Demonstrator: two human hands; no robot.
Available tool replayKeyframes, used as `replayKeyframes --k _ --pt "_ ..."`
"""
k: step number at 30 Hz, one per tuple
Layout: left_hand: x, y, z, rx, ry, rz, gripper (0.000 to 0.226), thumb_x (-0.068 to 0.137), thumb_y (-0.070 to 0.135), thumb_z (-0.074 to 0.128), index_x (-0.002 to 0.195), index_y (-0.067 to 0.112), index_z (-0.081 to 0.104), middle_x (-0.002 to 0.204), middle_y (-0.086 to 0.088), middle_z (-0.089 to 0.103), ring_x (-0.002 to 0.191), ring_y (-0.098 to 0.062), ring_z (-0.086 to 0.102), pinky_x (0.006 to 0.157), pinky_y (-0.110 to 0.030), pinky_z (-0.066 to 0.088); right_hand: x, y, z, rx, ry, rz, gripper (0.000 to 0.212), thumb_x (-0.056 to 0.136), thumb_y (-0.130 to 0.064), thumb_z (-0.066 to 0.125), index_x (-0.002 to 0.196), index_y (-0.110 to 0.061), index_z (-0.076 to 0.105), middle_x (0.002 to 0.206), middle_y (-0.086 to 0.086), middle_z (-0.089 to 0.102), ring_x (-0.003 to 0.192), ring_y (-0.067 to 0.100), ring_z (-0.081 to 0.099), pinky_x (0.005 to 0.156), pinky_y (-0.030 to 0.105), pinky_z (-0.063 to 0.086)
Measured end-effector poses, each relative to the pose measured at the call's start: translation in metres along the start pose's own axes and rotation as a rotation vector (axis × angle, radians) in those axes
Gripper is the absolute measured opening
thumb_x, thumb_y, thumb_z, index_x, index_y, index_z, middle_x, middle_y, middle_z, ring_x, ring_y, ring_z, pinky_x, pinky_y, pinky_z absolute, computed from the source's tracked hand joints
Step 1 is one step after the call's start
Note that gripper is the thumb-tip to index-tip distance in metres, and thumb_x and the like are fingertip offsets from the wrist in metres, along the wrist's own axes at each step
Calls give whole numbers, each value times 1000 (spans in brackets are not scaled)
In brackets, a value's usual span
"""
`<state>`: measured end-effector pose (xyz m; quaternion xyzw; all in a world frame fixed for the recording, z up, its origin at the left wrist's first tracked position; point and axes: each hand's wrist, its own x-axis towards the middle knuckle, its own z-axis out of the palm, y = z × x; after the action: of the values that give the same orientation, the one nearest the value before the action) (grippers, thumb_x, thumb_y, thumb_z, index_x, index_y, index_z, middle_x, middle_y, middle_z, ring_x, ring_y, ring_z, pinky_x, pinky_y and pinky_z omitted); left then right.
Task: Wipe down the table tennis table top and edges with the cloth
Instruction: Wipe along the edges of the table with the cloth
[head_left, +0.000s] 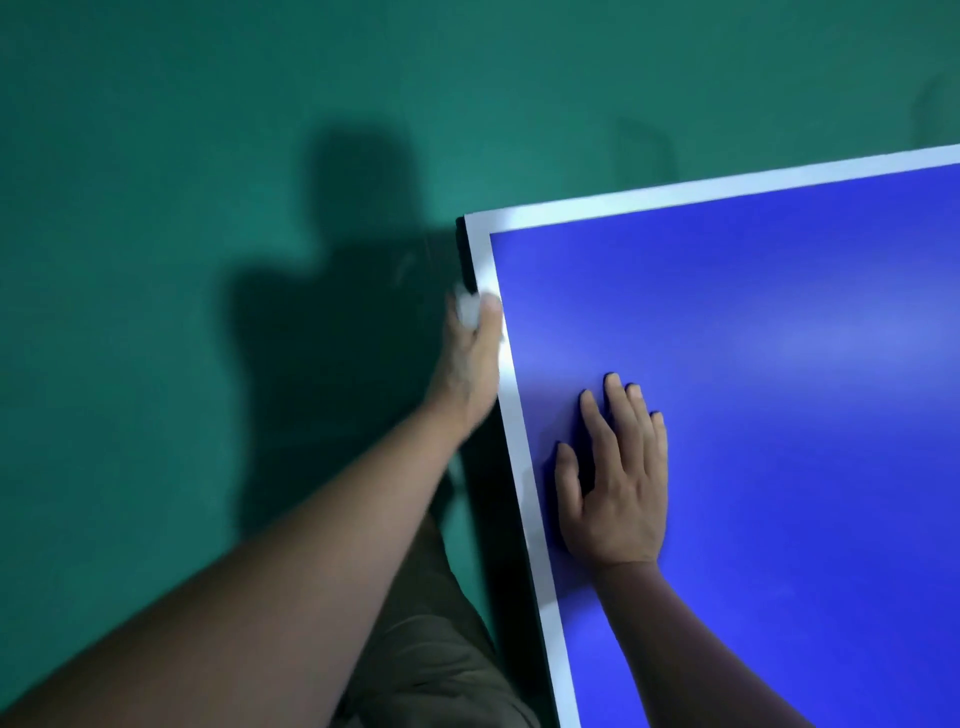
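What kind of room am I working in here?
Probably an indoor table tennis or sports room: a blue table tennis table with a white edge line stands on a green sports-type floor. Nothing else of the room shows.

A blue table tennis table with a white border line fills the right side of the head view, one corner pointing toward the upper middle. The left hand reaches along the table's side edge just short of that corner, fingers curled around a white cloth held against the edge; hand and cloth are blurred. The right hand lies flat on the blue top near the white line, fingers straight and slightly spread. Below the left forearm shows a leg in khaki shorts. The green floor carries the person's dark shadow beside the table.
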<state>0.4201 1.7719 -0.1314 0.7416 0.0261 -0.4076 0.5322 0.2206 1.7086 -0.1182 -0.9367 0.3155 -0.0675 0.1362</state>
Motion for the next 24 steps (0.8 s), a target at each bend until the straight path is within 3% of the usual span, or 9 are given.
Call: replayKeyframes --k 2,3,5,6,10,14,17,22,24 --pt "-32 -10 -2 54 -89 -104 96 94 82 30 162 15 35 164 -10 43 152 -21 39 130 -37 21 1 -1 0 -3 -2 -3 53 105 -30 53 153 -8 55 171 12 37 160 35 31 129 61 24" --pt "-46 -11 -5 71 -163 -148 89 101 78 29 167 19 26 168 -10 37 158 -25 31 128 -27 8 1 -1 0 -5 -4 -4 53 105 -30 52 153 -8 54 171 12 36 160 36 31 128 61 24" --pt "-62 -11 -7 95 -240 -226 71 111 61 25 170 22 17 170 -7 34 159 -24 28 100 -10 9 2 0 0 -10 -15 -1 53 105 -30 51 154 -8 52 171 13 36 159 37 32 128 63 25" --pt "-59 -11 -7 82 -252 -248 70 111 61 24 168 20 21 169 -6 36 156 -22 32 94 -10 13 2 0 0 -8 -21 4 53 105 -30 51 153 -8 51 171 13 36 159 38 33 127 64 25" --pt "-5 21 -10 -26 -86 -85 77 93 76 27 137 17 51 138 -3 57 123 -6 56 110 -36 39 11 -3 -4 26 -7 48 52 104 -28 53 151 -6 53 168 11 41 153 38 42 120 67 32" --pt "51 59 -15 -38 -15 -50 48 108 59 32 116 14 49 117 -3 52 87 1 52 86 -24 37 64 -13 -6 45 24 146 63 106 -25 54 163 -5 39 174 5 33 162 28 29 129 58 25" --pt "74 75 -25 109 -16 67 34 102 54 27 89 26 40 103 -1 43 89 -15 45 83 -26 39 120 -15 2 31 81 289 67 112 -35 46 168 -6 26 178 5 21 166 25 11 135 50 10" --pt "106 106 -45 495 -353 62 35 113 46 40 93 17 44 87 6 46 78 -15 41 70 -20 34 197 4 14 37 160 555 71 113 -45 33 170 -4 18 180 9 10 167 28 1 135 49 -1" --pt "120 122 -51 674 -528 -11 35 113 50 35 99 21 49 95 10 52 87 -13 46 77 -15 35 216 8 20 46 175 668 74 114 -49 29 170 -4 13 180 9 5 167 26 -1 134 49 -1"
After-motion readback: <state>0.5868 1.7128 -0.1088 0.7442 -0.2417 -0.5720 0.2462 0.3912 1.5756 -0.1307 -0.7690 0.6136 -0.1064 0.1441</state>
